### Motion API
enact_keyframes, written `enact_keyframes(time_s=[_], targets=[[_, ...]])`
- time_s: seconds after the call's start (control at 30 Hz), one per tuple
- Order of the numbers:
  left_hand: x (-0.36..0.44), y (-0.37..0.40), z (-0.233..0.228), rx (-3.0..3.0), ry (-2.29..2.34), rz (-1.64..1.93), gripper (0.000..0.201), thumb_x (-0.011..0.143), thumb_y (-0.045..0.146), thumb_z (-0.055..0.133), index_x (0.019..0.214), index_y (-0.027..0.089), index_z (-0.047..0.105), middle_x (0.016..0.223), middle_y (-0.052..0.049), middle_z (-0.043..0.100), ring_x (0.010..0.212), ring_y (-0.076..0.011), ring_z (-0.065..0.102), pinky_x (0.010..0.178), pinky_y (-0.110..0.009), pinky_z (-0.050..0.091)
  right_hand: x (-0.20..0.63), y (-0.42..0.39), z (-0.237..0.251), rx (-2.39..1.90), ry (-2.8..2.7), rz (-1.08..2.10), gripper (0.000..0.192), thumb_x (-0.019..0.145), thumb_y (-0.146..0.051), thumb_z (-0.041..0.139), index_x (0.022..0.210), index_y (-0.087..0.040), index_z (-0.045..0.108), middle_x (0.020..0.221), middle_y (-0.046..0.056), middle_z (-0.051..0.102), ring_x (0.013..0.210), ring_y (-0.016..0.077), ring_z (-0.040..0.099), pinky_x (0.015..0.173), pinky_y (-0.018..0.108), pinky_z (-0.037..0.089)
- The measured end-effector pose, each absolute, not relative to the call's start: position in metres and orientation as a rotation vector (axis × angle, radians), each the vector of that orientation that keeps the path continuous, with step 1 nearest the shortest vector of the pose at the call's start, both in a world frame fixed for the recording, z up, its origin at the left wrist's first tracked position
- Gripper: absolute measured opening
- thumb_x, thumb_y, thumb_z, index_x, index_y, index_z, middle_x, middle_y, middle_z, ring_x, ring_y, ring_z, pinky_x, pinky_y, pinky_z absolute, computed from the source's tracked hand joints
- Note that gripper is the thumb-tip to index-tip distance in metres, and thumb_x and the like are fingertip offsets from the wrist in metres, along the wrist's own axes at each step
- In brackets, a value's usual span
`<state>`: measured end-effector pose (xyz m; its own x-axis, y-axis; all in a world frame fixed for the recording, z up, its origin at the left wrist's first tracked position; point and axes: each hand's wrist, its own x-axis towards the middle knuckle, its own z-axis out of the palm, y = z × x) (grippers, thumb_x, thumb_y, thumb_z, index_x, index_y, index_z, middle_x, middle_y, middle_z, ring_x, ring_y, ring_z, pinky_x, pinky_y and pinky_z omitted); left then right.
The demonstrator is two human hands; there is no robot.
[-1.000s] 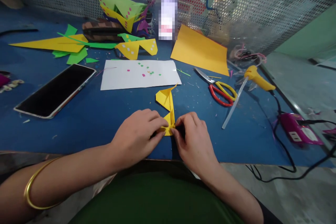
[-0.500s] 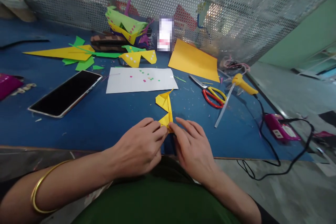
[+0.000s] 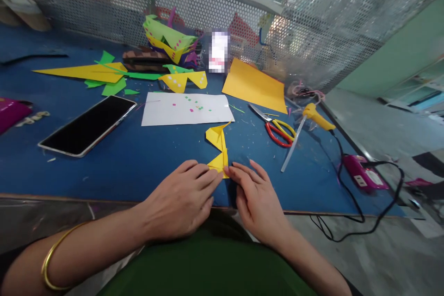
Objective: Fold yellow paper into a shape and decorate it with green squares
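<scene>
A small piece of folded yellow paper (image 3: 218, 138) with a notched edge lies on the blue table in front of me. The fingers of my left hand (image 3: 180, 196) are bent together on its near left part. From the other side, my right hand (image 3: 257, 194) pinches its near right edge with the fingertips, its other fingers loosely bent. My fingers hide the nearest end of the paper. Beyond it lies a white sheet (image 3: 159, 113) with small green and pink scraps. Scissors (image 3: 277, 132) with red and yellow handles rest to the right.
A yellow glue gun (image 3: 317, 116) with a black cable lies at the right, near a magenta box (image 3: 364, 173). A phone (image 3: 88, 125) lies at the left. Orange card (image 3: 255, 85), a yellow cut-out mask (image 3: 176, 82) and a decorated paper mask (image 3: 169, 37) are at the back.
The camera view has shifted slightly. My right fingers have spread and moved a little along the paper's near edge; the left hand still presses on the paper.
</scene>
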<state>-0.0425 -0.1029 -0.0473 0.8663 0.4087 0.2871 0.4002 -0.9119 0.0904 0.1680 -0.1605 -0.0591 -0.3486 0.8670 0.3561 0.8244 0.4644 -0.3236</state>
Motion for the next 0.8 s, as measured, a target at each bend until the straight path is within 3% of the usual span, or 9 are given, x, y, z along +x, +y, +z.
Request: enact_keyframes(time_s=[0.3, 0.5, 0.63, 0.8], targets=[[-0.041, -0.108, -0.053, 3.073, 0.656, 0.474, 0.043, 0.094, 0.027, 0.047, 0.133, 0.009, 0.052, 0.116, -0.010, 0.065, 0.102, -0.0256, 0.055, 0.091, -0.042, 0.035, 0.165, -0.164, -0.069, -1.377, -2.224, 0.048, 0.046, 0.087, -0.005, 0.041, 0.132, -0.007, 0.049, 0.131, 0.015, 0.064, 0.130, 0.0227, 0.052, 0.112, 0.049, 0.039], [-0.042, -0.107, -0.052, 3.052, 0.627, 0.526, 0.035, 0.093, 0.029, 0.050, 0.122, 0.010, 0.058, 0.114, -0.008, 0.066, 0.099, -0.0252, 0.055, 0.090, -0.042, 0.034, 0.165, -0.164, -0.070, -1.355, -2.188, -0.022, 0.043, 0.088, -0.004, 0.042, 0.129, -0.004, 0.052, 0.126, 0.015, 0.067, 0.125, 0.0207, 0.057, 0.111, 0.044, 0.042], [-0.039, -0.106, -0.051, 3.050, 0.618, 0.516, 0.032, 0.091, 0.028, 0.053, 0.116, 0.010, 0.062, 0.114, -0.007, 0.065, 0.099, -0.0254, 0.053, 0.090, -0.041, 0.035, 0.167, -0.168, -0.066, -1.261, -2.319, -0.288, 0.036, 0.089, -0.004, 0.044, 0.122, -0.001, 0.059, 0.118, 0.014, 0.071, 0.120, 0.0251, 0.060, 0.109, 0.043, 0.043], [-0.038, -0.105, -0.054, 3.035, 0.611, 0.531, 0.032, 0.091, 0.028, 0.050, 0.115, 0.011, 0.062, 0.112, -0.008, 0.066, 0.099, -0.0255, 0.054, 0.091, -0.042, 0.037, 0.158, -0.166, -0.055, -1.074, -2.600, -0.746, 0.036, 0.087, -0.004, 0.042, 0.114, 0.009, 0.062, 0.114, 0.024, 0.071, 0.106, 0.0327, 0.066, 0.105, 0.047, 0.045]])
